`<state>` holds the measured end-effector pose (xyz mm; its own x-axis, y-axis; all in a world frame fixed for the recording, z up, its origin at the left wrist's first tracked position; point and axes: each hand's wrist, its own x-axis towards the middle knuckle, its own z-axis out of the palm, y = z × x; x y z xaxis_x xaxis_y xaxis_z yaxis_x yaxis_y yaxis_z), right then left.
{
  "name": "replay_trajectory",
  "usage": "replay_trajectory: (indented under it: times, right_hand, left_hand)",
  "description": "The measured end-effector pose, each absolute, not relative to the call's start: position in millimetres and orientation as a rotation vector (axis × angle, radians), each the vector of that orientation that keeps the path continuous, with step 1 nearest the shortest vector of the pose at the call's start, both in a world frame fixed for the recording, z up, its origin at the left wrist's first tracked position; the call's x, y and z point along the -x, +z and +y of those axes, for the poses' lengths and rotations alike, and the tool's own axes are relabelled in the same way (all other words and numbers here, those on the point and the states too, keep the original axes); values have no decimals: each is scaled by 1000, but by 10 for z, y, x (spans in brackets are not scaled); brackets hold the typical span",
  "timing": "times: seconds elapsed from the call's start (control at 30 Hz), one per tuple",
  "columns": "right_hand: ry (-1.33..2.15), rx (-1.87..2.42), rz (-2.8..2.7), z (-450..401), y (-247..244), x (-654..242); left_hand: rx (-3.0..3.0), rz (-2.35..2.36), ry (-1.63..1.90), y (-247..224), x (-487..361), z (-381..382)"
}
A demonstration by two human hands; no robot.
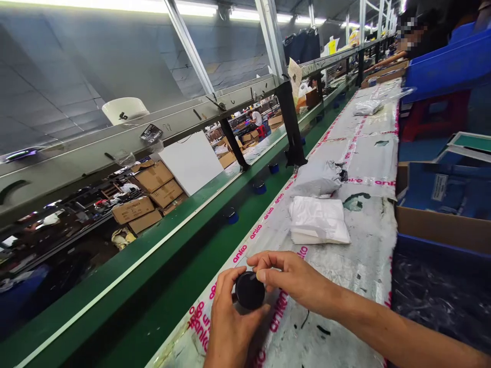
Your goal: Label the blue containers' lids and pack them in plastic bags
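A round black piece with a flat, glossy top (250, 290) is in my left hand (229, 317), the thumb and fingers curled around its sides. My right hand (293, 278) reaches in from the right, thumb and forefinger pinched together at the piece's upper edge. Whatever is between those fingertips is too small to make out. Both hands are over the bench covering (368, 266), white with pink lettering. Just beyond them lies a stack of white plastic bags (318, 220), with a crumpled clear bag (318, 178) behind it.
To the left runs a green conveyor belt (203, 255) carrying several round black-and-blue pieces (231, 214). On the right, a box (441, 286) holds dark, clear-wrapped things. A blue bin (448, 64) and a person (425, 38) are farther along. A metal rail (180, 122) with posts borders the belt.
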<state>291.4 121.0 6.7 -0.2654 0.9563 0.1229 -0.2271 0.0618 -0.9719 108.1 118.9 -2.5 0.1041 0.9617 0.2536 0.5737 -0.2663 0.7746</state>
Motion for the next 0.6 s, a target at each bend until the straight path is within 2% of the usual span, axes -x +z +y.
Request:
replay_trajectory:
  times: [0.17,0.43,0.6]
  right_hand:
    - [1466,859,-1232,1234,38,-2893]
    - [1572,799,-1100,1258,125,-2769]
    - [1455,785,-1174,1319,97,-2723]
  left_hand:
    - [-1514,1369,1094,31,-1068,1162]
    - [-1801,1533,998,-101,-1121,1187]
    - [-1528,1494,1122,-80,-1122,1229]
